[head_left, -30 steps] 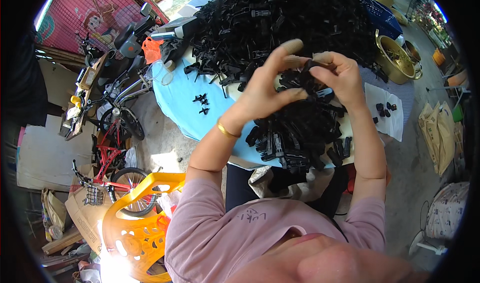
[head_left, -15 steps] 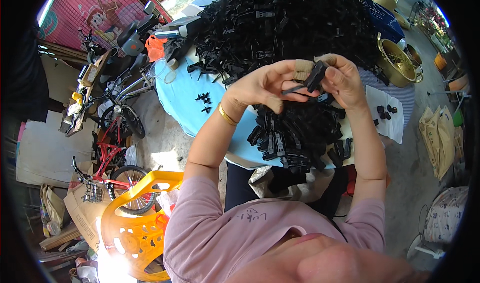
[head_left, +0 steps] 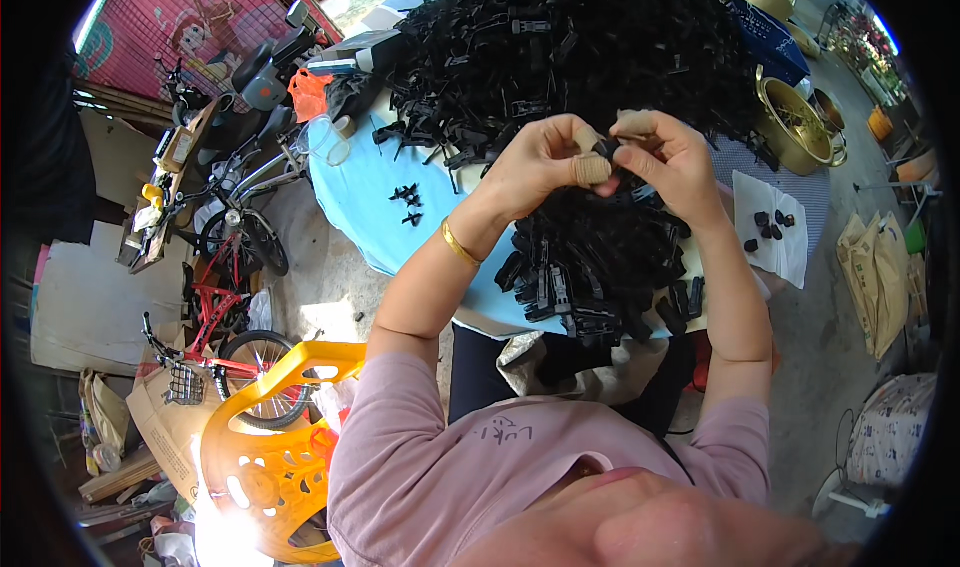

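Note:
Both hands meet above the table and pinch a small black plastic part [head_left: 606, 148]; most of it is hidden by the fingers. My left hand [head_left: 550, 165], with tan tape on its thumb and a gold bangle at the wrist, grips it from the left. My right hand [head_left: 672, 159], taped on the index finger, closes on its right side. Below the hands lies a smaller heap of black plastic parts [head_left: 585, 267] near the table's front edge. Behind them rises a large pile of similar black parts [head_left: 560, 47].
A light blue cover [head_left: 350, 197] lies over the table's left, with a few tiny black pieces [head_left: 408, 202]. On the right, a white sheet [head_left: 785, 252] carries several small black pieces; a brass-coloured pot [head_left: 785, 127] stands beyond. A yellow plastic chair [head_left: 265, 457] and a red bicycle [head_left: 215, 312] are at left.
My left hand has turned and its thumb has come up onto the part. The two hands have drawn closer, and the part is now mostly covered by fingers.

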Demonstrator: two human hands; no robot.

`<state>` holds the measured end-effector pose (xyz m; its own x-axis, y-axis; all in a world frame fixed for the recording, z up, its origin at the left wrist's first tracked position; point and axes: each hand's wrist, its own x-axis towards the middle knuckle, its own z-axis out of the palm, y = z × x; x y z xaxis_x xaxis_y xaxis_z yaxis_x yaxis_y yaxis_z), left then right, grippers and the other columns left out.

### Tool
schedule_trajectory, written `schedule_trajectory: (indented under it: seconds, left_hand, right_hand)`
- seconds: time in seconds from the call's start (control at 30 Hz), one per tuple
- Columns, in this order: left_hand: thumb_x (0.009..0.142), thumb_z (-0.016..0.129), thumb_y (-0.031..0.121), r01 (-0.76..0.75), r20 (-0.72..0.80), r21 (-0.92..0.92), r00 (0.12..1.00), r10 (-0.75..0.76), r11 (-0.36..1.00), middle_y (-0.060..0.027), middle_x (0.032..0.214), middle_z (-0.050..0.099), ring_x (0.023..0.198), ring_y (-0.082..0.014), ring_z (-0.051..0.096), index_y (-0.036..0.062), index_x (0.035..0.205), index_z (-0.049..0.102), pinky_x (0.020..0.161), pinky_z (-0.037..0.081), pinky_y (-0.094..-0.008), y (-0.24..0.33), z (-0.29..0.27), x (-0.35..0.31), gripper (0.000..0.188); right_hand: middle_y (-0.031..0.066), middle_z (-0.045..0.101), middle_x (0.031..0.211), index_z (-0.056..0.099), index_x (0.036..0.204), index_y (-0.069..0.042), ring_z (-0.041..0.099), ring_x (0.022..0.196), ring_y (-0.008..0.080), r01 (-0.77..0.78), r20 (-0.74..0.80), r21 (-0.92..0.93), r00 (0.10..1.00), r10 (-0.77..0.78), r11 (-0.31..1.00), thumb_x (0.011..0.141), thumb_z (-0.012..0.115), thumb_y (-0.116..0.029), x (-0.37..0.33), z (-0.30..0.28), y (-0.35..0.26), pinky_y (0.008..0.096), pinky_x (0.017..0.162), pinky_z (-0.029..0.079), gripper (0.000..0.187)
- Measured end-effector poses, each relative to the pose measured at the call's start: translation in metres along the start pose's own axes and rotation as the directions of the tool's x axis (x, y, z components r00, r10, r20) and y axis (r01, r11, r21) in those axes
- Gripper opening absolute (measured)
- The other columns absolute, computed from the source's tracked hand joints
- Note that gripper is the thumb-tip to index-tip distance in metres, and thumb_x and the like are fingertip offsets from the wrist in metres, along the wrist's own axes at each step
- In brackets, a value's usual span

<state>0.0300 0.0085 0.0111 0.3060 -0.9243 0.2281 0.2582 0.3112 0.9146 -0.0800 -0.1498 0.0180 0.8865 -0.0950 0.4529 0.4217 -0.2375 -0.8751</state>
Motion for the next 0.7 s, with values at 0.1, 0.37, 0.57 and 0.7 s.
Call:
schedule_trajectory:
  seconds: [0.1, 0.37, 0.57, 0.7]
  left_hand:
    - [0.075, 0.067, 0.002, -0.137, -0.115, 0.126, 0.982, 0.152, 0.983, -0.01, 0.087, 0.06, 0.081, -0.0176, 0.062, -0.0003, 0.081, 0.052, 0.075, 0.052, -0.029, 0.002, 0.008, -0.001, 0.017]
    - [0.075, 0.063, -0.006, -0.228, -0.28, 0.52, 0.865, 0.416, 0.823, -0.0072, 0.094, 0.06, 0.086, -0.0112, 0.058, -0.0036, 0.099, 0.054, 0.075, 0.05, -0.0238, -0.005, 0.021, -0.003, 0.025]
    - [0.069, 0.07, -0.002, -0.248, -0.313, 0.55, 0.824, 0.473, 0.797, -0.0063, 0.087, 0.061, 0.079, -0.0087, 0.059, -0.0019, 0.092, 0.061, 0.067, 0.049, -0.0206, -0.013, 0.019, 0.0, 0.025]
    - [0.071, 0.067, -0.006, -0.215, -0.186, 0.767, 0.827, 0.53, 0.604, -0.0046, 0.089, 0.06, 0.08, -0.0097, 0.058, -0.0029, 0.093, 0.059, 0.069, 0.05, -0.0212, -0.008, 0.021, -0.002, 0.024]
  right_hand:
    - [0.0006, 0.057, 0.082, 0.057, 0.097, -0.001, 0.053, 0.071, 0.0044, 0.022, -0.132, -0.029, 0.991, -0.026, 0.999, 0.084, 0.057, -0.009, -0.001, 0.006, -0.004, 0.0169, 0.064, 0.044, 0.015]
    - [0.0001, 0.055, 0.07, 0.057, 0.089, 0.001, 0.05, 0.062, 0.0042, 0.066, -0.104, -0.272, 0.99, -0.098, 0.96, 0.087, 0.051, -0.008, -0.004, 0.018, -0.009, 0.0175, 0.055, 0.039, 0.011]
    - [0.0, 0.054, 0.062, 0.058, 0.085, 0.001, 0.051, 0.059, 0.0058, 0.083, -0.101, -0.338, 0.987, -0.124, 0.937, 0.086, 0.053, -0.006, -0.005, 0.017, -0.013, 0.0176, 0.055, 0.039, 0.009]
    - [-0.0006, 0.054, 0.061, 0.059, 0.085, 0.001, 0.05, 0.057, 0.0054, 0.038, -0.099, -0.354, 0.992, -0.078, 0.934, 0.086, 0.052, -0.005, -0.007, 0.017, -0.016, 0.0178, 0.054, 0.039, 0.009]
